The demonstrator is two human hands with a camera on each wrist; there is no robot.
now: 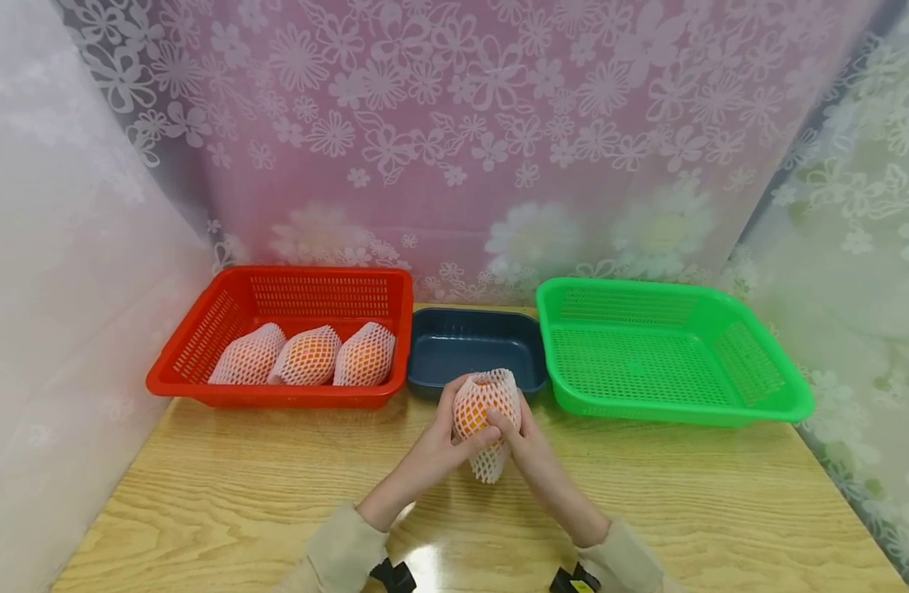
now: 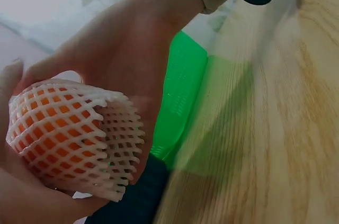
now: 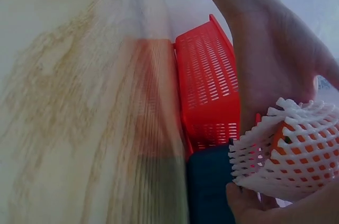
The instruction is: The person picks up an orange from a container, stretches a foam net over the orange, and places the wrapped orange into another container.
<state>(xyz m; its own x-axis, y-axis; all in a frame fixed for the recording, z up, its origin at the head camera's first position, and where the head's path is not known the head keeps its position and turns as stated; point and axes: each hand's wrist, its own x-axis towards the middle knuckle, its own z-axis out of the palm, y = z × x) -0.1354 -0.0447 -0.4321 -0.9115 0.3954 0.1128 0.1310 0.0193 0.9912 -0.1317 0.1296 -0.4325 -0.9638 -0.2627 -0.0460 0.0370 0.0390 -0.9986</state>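
Observation:
Both hands hold one orange (image 1: 473, 414), wrapped in a white foam net, over the table in front of the blue tray (image 1: 475, 321). My left hand (image 1: 449, 436) cups its left side, and my right hand (image 1: 527, 435) grips the right side with the thumb across its front. Orange skin shows through the mesh of the foam net (image 2: 58, 134) in the left wrist view. In the right wrist view, the net's loose end gapes and bares some of the fruit. The fingers behind the orange are partly hidden.
A red basket (image 1: 277, 397) at the left holds three net-wrapped fruits (image 1: 306, 358). At the right stands a green basket (image 1: 677, 408) with a slotted bottom. All three containers line the back of the wooden table (image 1: 262, 486), before a flowered pink curtain (image 1: 454, 123).

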